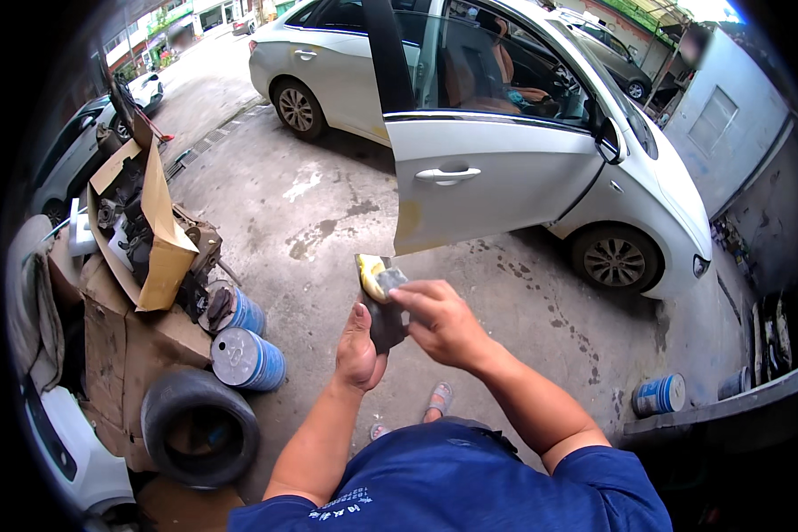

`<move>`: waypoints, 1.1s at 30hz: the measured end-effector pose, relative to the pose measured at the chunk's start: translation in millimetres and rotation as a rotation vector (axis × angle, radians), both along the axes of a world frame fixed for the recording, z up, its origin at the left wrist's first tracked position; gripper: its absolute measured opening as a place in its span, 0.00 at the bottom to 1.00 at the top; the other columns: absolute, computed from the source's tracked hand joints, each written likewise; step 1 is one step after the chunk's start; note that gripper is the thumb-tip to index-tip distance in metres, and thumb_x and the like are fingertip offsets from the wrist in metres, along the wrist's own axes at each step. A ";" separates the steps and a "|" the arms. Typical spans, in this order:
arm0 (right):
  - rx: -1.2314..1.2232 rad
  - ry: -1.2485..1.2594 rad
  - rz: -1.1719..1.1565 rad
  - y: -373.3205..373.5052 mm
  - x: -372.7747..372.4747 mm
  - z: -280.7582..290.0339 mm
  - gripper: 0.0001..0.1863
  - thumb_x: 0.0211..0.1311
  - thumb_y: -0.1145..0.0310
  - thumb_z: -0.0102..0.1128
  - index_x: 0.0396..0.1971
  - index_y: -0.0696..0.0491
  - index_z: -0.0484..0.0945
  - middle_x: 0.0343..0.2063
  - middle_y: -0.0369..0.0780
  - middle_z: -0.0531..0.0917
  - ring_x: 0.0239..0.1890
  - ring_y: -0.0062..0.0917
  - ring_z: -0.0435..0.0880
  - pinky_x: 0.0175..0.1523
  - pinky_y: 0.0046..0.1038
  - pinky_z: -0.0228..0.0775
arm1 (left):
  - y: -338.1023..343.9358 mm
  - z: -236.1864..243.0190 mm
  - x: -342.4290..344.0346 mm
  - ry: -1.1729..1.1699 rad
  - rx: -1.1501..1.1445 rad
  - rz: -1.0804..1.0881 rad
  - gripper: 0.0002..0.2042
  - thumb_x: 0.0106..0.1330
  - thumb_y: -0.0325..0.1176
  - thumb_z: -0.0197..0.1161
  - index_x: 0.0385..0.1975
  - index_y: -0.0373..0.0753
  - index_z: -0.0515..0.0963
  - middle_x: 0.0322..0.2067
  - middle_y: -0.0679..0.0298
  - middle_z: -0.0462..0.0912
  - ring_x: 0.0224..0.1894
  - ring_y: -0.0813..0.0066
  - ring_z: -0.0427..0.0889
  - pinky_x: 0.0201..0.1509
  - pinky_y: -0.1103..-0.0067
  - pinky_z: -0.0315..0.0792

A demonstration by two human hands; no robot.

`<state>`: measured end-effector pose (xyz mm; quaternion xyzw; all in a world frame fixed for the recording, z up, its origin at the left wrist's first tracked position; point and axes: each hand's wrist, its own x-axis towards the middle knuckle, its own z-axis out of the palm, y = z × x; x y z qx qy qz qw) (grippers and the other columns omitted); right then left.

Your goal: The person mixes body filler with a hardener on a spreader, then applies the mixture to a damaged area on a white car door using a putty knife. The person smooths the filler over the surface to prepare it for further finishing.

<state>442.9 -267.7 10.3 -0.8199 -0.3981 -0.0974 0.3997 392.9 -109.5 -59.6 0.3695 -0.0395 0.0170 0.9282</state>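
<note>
In the middle of the view my left hand grips a flat dark board with yellow paste on its upper part. My right hand holds a small grey scraper against the paste on the board. Beyond them stands a white car with its front door swung open. Yellowish patches show near the lower rear edge of that door, just past my hands.
On the left are cardboard boxes with dark parts, blue drums, a tyre and a white panel. At the right are another drum, a ledge and a pale wall. Other parked cars stand behind.
</note>
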 end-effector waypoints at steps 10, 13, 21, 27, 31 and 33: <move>-0.047 0.031 0.064 -2.0 1.0 -12.1 0.24 0.44 0.83 0.56 0.46 0.51 0.80 0.45 0.44 0.80 0.48 0.37 0.78 0.52 0.33 0.72 | 9.7 -10.2 8.1 -0.019 0.120 0.173 0.26 0.75 0.49 0.41 0.66 0.40 0.60 0.53 0.64 0.74 0.51 0.75 0.75 0.52 0.76 0.70; 0.034 -0.155 0.106 -29.1 1.8 11.8 0.27 0.41 0.84 0.57 0.46 0.50 0.81 0.44 0.42 0.80 0.47 0.38 0.78 0.52 0.35 0.72 | 31.6 4.3 -6.4 0.133 -0.130 -0.184 0.29 0.73 0.54 0.42 0.65 0.40 0.60 0.56 0.56 0.73 0.56 0.64 0.74 0.51 0.63 0.74; 0.134 -0.120 0.374 -29.1 36.2 25.8 0.29 0.38 0.87 0.55 0.46 0.52 0.79 0.47 0.42 0.79 0.50 0.39 0.76 0.54 0.36 0.70 | 28.0 8.9 -15.3 -0.045 -0.473 -0.711 0.34 0.69 0.55 0.47 0.69 0.42 0.50 0.66 0.45 0.56 0.62 0.29 0.60 0.43 0.46 0.77; 0.641 0.768 0.101 -65.9 19.0 -5.6 0.20 0.59 0.79 0.55 0.53 0.57 0.71 0.44 0.42 0.80 0.45 0.26 0.80 0.53 0.29 0.71 | 26.4 31.5 -4.4 -0.116 -0.160 -0.229 0.32 0.72 0.55 0.42 0.69 0.40 0.52 0.63 0.52 0.64 0.65 0.46 0.63 0.55 0.54 0.73; 0.490 1.178 0.194 -40.6 -13.7 -31.3 0.25 0.61 0.74 0.59 0.56 0.58 0.64 0.42 0.42 0.80 0.44 0.21 0.79 0.51 0.25 0.70 | 10.3 24.9 2.4 -0.163 0.104 -0.019 0.35 0.71 0.59 0.38 0.68 0.37 0.53 0.62 0.54 0.66 0.64 0.61 0.65 0.64 0.67 0.63; 0.650 1.285 0.227 -27.5 -10.0 -35.2 0.24 0.60 0.74 0.60 0.55 0.58 0.64 0.39 0.40 0.80 0.41 0.20 0.79 0.48 0.24 0.72 | 2.7 11.2 3.7 -0.209 0.305 0.086 0.36 0.71 0.60 0.37 0.67 0.34 0.56 0.61 0.58 0.67 0.63 0.70 0.65 0.68 0.75 0.55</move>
